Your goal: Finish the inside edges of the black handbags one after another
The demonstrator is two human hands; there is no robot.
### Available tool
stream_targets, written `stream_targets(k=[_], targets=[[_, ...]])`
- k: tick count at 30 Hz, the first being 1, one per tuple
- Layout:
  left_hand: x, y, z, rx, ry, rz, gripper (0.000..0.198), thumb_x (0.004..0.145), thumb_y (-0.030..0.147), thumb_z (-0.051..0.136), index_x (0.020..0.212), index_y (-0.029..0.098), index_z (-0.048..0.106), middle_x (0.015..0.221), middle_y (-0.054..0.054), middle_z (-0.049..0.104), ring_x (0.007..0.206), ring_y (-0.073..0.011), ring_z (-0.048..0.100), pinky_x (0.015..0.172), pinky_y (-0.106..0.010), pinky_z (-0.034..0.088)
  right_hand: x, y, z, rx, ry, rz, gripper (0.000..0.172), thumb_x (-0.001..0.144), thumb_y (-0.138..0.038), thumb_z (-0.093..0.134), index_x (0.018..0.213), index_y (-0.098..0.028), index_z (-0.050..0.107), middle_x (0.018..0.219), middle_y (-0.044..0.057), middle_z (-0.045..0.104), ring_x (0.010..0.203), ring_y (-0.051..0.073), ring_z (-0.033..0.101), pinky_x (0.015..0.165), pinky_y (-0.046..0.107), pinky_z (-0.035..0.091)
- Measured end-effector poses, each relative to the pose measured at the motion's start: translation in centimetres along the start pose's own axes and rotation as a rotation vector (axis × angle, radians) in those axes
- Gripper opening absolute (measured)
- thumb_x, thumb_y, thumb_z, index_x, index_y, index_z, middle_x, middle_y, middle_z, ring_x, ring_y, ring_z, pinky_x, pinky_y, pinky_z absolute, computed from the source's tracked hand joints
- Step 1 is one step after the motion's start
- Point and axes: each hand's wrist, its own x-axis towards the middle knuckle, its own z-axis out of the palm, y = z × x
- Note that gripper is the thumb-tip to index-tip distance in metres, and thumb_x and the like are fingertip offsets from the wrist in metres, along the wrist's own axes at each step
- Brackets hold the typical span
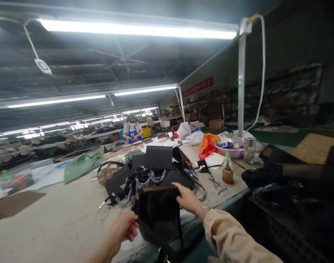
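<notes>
I hold a black handbag (157, 213) open in front of me, just above the near edge of the workbench (60, 219). My left hand (125, 228) grips its left side with curled fingers. My right hand (187, 199) clasps the right rim, thumb inside; a thin bracelet sits on that wrist and a beige sleeve covers the arm. Just behind the bag lies a pile of black handbags (150, 170) with gold clasps and wrapped handles.
Scissors (217, 184), a small glue bottle (227, 170), a glass jar (249, 149), a pink basin (232, 148) and orange bags (208, 144) sit at the right. Green cloth (83, 164) lies left. A person in a blue apron (132, 130) works farther back. Dark bags (287, 182) fill a crate right.
</notes>
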Motion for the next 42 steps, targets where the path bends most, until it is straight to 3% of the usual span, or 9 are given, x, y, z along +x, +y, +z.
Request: stream_targets(k=[4, 7, 12, 16, 22, 27, 31, 35, 42], targets=[[0.0, 0.8, -0.4, 0.088, -0.022, -0.072, 0.039, 0.076, 0.041, 0.047, 0.047, 0.015, 0.047, 0.036, -0.005, 0.049, 0.029, -0.0098, 0.040, 0.035, -0.020, 0.030, 0.1, -0.6, 0.7, 0.189, 0.097, -0.117, 0.068, 0.072, -0.014, 0.054, 0.137, -0.023, 0.035, 0.120, 0.007, 0.058, 0.110, 0.019, 0.052, 0.098, 0.033, 0.037], [-1.3, 1.8, -1.5, 0.365, -0.064, 0.017, 0.042, 0.077, 0.046, 0.046, 0.048, 0.016, 0.046, 0.035, -0.003, 0.048, 0.030, -0.0108, 0.040, 0.035, -0.021, 0.030, 0.7, -0.1, 1.0, 0.326, 0.115, -0.145, 0.067, 0.074, -0.024, 0.059, 0.137, -0.023, 0.036, 0.115, 0.007, 0.060, 0.107, 0.021, 0.054, 0.096, 0.037, 0.039], [-3.5, 5.0, -2.1, 0.807, 0.216, 0.605, 0.037, 0.082, 0.047, 0.048, 0.064, 0.017, 0.057, 0.059, -0.001, 0.056, 0.059, -0.0145, 0.055, 0.057, -0.024, 0.043, 1.9, 1.3, 1.5, 0.419, 0.082, -0.156, 0.061, 0.076, -0.026, 0.061, 0.133, -0.024, 0.040, 0.110, 0.006, 0.061, 0.103, 0.021, 0.056, 0.094, 0.037, 0.040], [-2.9, 7.1, 0.6, 0.992, 0.304, 0.867, 0.028, 0.078, 0.048, 0.058, 0.085, 0.022, 0.066, 0.089, -0.006, 0.059, 0.086, -0.0211, 0.056, 0.076, -0.033, 0.045, 2.3, 1.9, 2.0, 0.468, 0.112, -0.132, 0.044, 0.078, -0.024, 0.060, 0.121, -0.023, 0.048, 0.107, 0.004, 0.061, 0.101, 0.019, 0.056, 0.091, 0.034, 0.041], [-0.3, 7.5, 4.4, 1.172, 0.298, 0.850, 0.042, 0.061, 0.061, 0.068, 0.079, 0.023, 0.064, 0.121, -0.009, 0.052, 0.116, -0.0353, 0.044, 0.095, -0.056, 0.037, 3.4, 1.2, 2.3, 0.451, 0.057, -0.125, 0.035, 0.072, -0.025, 0.069, 0.105, -0.025, 0.055, 0.099, 0.000, 0.063, 0.096, 0.019, 0.056, 0.083, 0.030, 0.041], [0.3, 6.7, 4.4, 1.229, 0.269, 0.771, 0.043, 0.063, 0.061, 0.067, 0.083, 0.024, 0.064, 0.138, -0.009, 0.044, 0.131, -0.0381, 0.031, 0.105, -0.065, 0.019, 5.1, 0.6, 2.7, 0.402, 0.003, -0.032, 0.026, 0.073, -0.032, 0.069, 0.096, -0.026, 0.059, 0.086, -0.003, 0.066, 0.081, 0.017, 0.060, 0.072, 0.027, 0.041], [0.4, 6.2, 4.2, 1.248, 0.269, 0.704, 0.046, 0.063, 0.064, 0.065, 0.082, 0.021, 0.066, 0.139, -0.013, 0.042, 0.132, -0.0391, 0.029, 0.106, -0.065, 0.015, 6.9, 0.3, 3.2, 0.355, -0.055, -0.013, 0.020, 0.071, -0.036, 0.069, 0.087, -0.024, 0.064, 0.074, -0.003, 0.066, 0.069, 0.016, 0.059, 0.060, 0.024, 0.037], [1.5, 6.1, 3.5, 1.239, 0.274, 0.651, 0.021, 0.079, 0.040, 0.057, 0.078, 0.022, 0.068, 0.134, -0.009, 0.049, 0.127, -0.0334, 0.040, 0.106, -0.061, 0.022, 8.8, 0.5, 3.4, 0.493, -0.185, -0.096, 0.018, 0.070, -0.034, 0.070, 0.082, -0.021, 0.068, 0.073, -0.004, 0.067, 0.068, 0.013, 0.058, 0.059, 0.022, 0.038], [3.7, 5.9, 1.6, 1.005, 0.191, 0.645, 0.028, 0.086, 0.023, 0.043, 0.066, 0.019, 0.061, 0.108, -0.006, 0.064, 0.094, -0.0187, 0.061, 0.084, -0.032, 0.049, 10.0, 1.3, 3.7, 0.753, -0.298, -0.206, 0.021, 0.074, -0.030, 0.067, 0.091, -0.019, 0.070, 0.085, -0.001, 0.070, 0.081, 0.016, 0.062, 0.074, 0.023, 0.046]])
